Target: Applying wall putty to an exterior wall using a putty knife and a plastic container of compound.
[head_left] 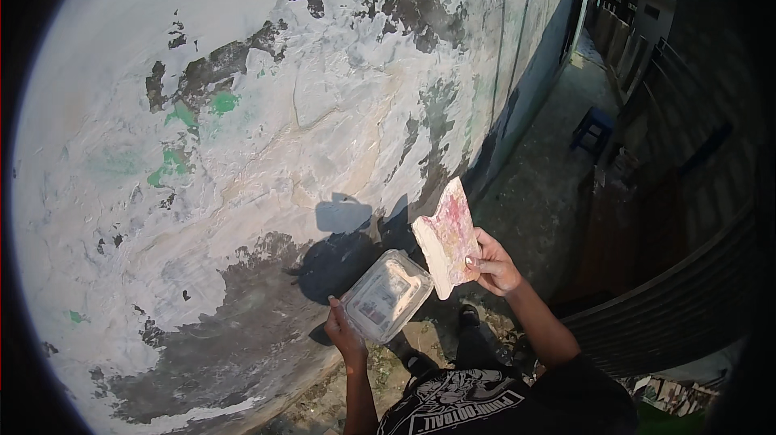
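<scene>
My left hand (346, 333) grips the near left edge of a clear plastic container (373, 315), with pale putty-like material (404, 283) in it. In my right hand (495, 265) is a flat, irregular piece (449, 234), pinched between thumb and fingers at its right side. Its face is stained pink and yellowish, and a thick whitish layer coats its left edge. The piece is held just right of the container, apart from the wall. Ahead and to the left, the wall (267, 144) has rough white coating with grey bare patches and green spots.
A narrow passage (550, 116) runs away at the right, with a blue stool (592, 129) standing in it. Dark corrugated sheeting (671, 289) curves along my right side. Rubble-strewn ground and my feet (469, 316) show below the hands.
</scene>
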Action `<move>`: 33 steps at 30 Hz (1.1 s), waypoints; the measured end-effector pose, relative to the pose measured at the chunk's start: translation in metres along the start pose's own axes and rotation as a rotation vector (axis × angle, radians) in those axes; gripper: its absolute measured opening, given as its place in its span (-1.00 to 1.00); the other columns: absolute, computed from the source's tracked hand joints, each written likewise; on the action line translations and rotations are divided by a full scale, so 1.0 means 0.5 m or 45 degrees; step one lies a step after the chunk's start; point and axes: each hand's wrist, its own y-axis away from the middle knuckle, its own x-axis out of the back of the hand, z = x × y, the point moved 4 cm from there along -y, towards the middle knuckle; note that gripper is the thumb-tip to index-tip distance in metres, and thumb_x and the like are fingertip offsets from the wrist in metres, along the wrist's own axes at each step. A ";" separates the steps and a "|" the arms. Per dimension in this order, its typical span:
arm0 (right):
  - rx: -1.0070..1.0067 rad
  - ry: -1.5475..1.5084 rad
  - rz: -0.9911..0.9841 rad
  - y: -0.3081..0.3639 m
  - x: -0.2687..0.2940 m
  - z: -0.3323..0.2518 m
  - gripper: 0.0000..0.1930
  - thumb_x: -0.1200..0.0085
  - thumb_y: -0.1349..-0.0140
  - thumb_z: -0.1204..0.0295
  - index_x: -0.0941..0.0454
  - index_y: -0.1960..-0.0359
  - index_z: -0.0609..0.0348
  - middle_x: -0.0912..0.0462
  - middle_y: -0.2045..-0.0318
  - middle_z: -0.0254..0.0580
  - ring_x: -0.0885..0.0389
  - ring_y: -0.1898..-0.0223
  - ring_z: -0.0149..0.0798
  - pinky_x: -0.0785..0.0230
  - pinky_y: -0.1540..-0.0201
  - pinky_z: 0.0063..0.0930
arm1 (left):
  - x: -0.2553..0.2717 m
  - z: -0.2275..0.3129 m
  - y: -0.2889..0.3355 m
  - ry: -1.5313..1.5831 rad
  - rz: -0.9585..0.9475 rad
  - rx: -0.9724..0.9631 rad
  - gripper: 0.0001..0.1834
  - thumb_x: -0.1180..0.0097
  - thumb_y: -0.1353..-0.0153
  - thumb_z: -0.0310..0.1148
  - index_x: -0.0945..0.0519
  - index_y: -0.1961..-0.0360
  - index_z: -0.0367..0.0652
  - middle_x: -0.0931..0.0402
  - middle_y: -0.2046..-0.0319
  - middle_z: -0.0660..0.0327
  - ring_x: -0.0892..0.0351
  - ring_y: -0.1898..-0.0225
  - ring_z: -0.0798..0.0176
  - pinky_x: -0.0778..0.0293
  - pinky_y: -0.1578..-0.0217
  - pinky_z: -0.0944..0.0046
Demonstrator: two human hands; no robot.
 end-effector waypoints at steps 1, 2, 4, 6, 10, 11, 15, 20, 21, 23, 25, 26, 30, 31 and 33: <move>0.090 0.062 0.024 -0.008 -0.004 -0.020 -0.58 -0.07 -0.22 0.64 -0.30 -0.11 0.24 -0.54 -0.04 -0.11 -0.56 -0.07 -0.26 -0.40 -0.15 -0.37 | -0.012 0.003 -0.001 -0.005 -0.038 -0.027 -0.41 0.18 -0.48 -0.02 -0.61 0.24 -0.44 -0.62 0.41 0.17 -0.51 0.41 0.45 -0.44 0.35 0.42; 0.177 0.203 0.066 -0.020 -0.004 -0.036 -0.61 -0.08 -0.26 0.60 -0.30 -0.10 0.21 -0.54 -0.01 -0.16 -0.56 -0.02 -0.36 -0.41 -0.09 -0.43 | -0.020 0.002 -0.002 0.062 -0.040 0.010 -0.41 0.18 -0.48 -0.01 -0.60 0.23 -0.44 -0.62 0.38 0.15 -0.54 0.39 0.42 -0.46 0.33 0.40; 0.323 0.393 0.133 -0.038 -0.008 -0.075 -0.62 -0.08 -0.28 0.58 -0.29 -0.11 0.21 -0.54 0.01 -0.19 -0.55 0.00 -0.40 -0.39 -0.07 -0.45 | -0.025 -0.016 -0.011 0.109 -0.084 0.041 -0.41 0.20 -0.48 0.00 -0.58 0.18 -0.44 -0.64 0.31 0.11 -0.61 0.33 0.35 -0.51 0.25 0.35; 0.480 0.613 0.242 -0.057 -0.027 -0.119 -0.64 -0.05 -0.32 0.54 -0.28 -0.11 0.24 -0.54 0.05 -0.24 -0.50 0.03 -0.48 -0.34 -0.06 -0.52 | -0.038 -0.014 -0.014 0.110 -0.115 0.022 -0.41 0.20 -0.48 -0.01 -0.58 0.18 -0.44 -0.64 0.30 0.11 -0.61 0.33 0.35 -0.51 0.24 0.35; 0.766 0.662 0.411 -0.109 -0.024 -0.195 -0.60 0.00 -0.34 0.55 -0.27 -0.18 0.31 -0.54 0.03 -0.19 -0.49 0.02 -0.44 -0.30 -0.08 -0.53 | -0.055 -0.013 -0.011 0.194 -0.142 -0.047 -0.41 0.20 -0.48 -0.02 -0.58 0.17 -0.45 -0.64 0.29 0.09 -0.62 0.32 0.32 -0.52 0.24 0.34; 0.777 0.653 0.401 -0.128 -0.021 -0.207 -0.60 0.00 -0.34 0.55 -0.27 -0.18 0.31 -0.54 0.03 -0.19 -0.49 0.02 -0.44 -0.30 -0.08 -0.53 | -0.049 -0.015 -0.009 0.193 -0.142 -0.064 -0.41 0.20 -0.48 -0.02 -0.58 0.17 -0.45 -0.64 0.29 0.09 -0.62 0.32 0.32 -0.52 0.24 0.34; 1.069 0.903 0.616 -0.180 -0.014 -0.281 -0.58 0.07 -0.33 0.55 -0.30 -0.22 0.36 -0.59 0.10 -0.04 -0.56 0.12 -0.32 -0.33 0.00 -0.51 | -0.058 0.008 0.017 0.226 -0.200 -0.048 -0.39 0.18 -0.46 0.01 -0.52 0.09 -0.48 -0.63 0.22 0.00 -0.65 0.26 0.18 -0.56 0.19 0.24; 1.222 1.351 0.789 -0.262 -0.046 -0.335 -0.55 0.10 -0.30 0.61 -0.30 -0.25 0.28 -0.58 0.16 0.22 -0.65 0.23 -0.12 -0.42 0.15 -0.42 | -0.077 0.016 0.037 0.167 -0.127 -0.059 -0.40 0.18 -0.46 0.01 -0.54 0.12 -0.46 -0.64 0.24 0.02 -0.66 0.28 0.19 -0.57 0.23 0.25; 1.288 1.407 0.784 -0.278 -0.049 -0.339 -0.54 0.11 -0.30 0.63 -0.29 -0.27 0.27 -0.58 0.13 0.27 -0.67 0.24 -0.06 -0.44 0.19 -0.40 | -0.076 0.011 0.044 0.139 -0.078 -0.047 -0.41 0.19 -0.47 -0.01 -0.55 0.15 -0.46 -0.64 0.28 0.05 -0.64 0.32 0.25 -0.55 0.26 0.29; 1.405 1.449 0.759 -0.323 -0.050 -0.330 -0.49 0.12 -0.27 0.66 -0.26 -0.30 0.25 -0.54 0.04 0.32 -0.65 0.16 0.07 -0.46 0.14 -0.30 | -0.075 0.005 0.057 0.104 -0.022 -0.042 -0.42 0.19 -0.48 -0.02 -0.57 0.18 -0.46 -0.64 0.32 0.09 -0.62 0.36 0.30 -0.52 0.28 0.33; 1.526 1.514 0.737 -0.352 -0.062 -0.325 -0.43 0.13 -0.23 0.68 -0.22 -0.33 0.24 -0.49 -0.05 0.37 -0.63 0.09 0.19 -0.48 0.10 -0.19 | -0.089 0.000 0.073 0.057 -0.061 -0.045 -0.40 0.17 -0.45 0.02 -0.55 0.16 -0.44 -0.64 0.26 0.04 -0.65 0.31 0.21 -0.56 0.23 0.26; 1.404 1.546 0.659 -0.377 -0.074 -0.301 -0.36 0.14 -0.16 0.72 -0.17 -0.35 0.23 -0.39 -0.15 0.37 -0.47 -0.08 0.23 -0.41 -0.04 -0.11 | -0.087 -0.007 0.081 0.051 -0.043 -0.053 -0.40 0.17 -0.45 0.02 -0.55 0.16 -0.44 -0.64 0.26 0.04 -0.65 0.31 0.21 -0.56 0.23 0.26; 1.327 1.788 0.693 -0.423 -0.097 -0.268 -0.24 0.15 -0.05 0.77 -0.10 -0.39 0.21 -0.21 -0.29 0.37 -0.21 -0.31 0.29 -0.33 -0.18 -0.02 | -0.089 -0.037 0.103 0.077 -0.024 -0.060 -0.40 0.17 -0.46 0.02 -0.55 0.15 -0.45 -0.64 0.26 0.03 -0.65 0.30 0.22 -0.56 0.22 0.26; 1.326 1.783 0.694 -0.424 -0.088 -0.271 -0.24 0.15 -0.05 0.77 -0.10 -0.39 0.21 -0.21 -0.29 0.37 -0.21 -0.31 0.29 -0.33 -0.18 -0.02 | -0.092 -0.045 0.104 0.071 -0.030 -0.057 -0.40 0.17 -0.46 0.01 -0.55 0.15 -0.45 -0.64 0.26 0.03 -0.65 0.29 0.22 -0.56 0.22 0.26; 1.286 1.780 0.557 -0.410 -0.090 -0.276 -0.27 0.16 -0.05 0.78 -0.13 -0.37 0.24 -0.24 -0.28 0.35 -0.25 -0.30 0.25 -0.33 -0.19 -0.05 | -0.100 -0.048 0.112 0.070 -0.023 -0.030 -0.40 0.17 -0.46 0.01 -0.56 0.14 -0.45 -0.63 0.26 0.03 -0.64 0.29 0.22 -0.55 0.21 0.27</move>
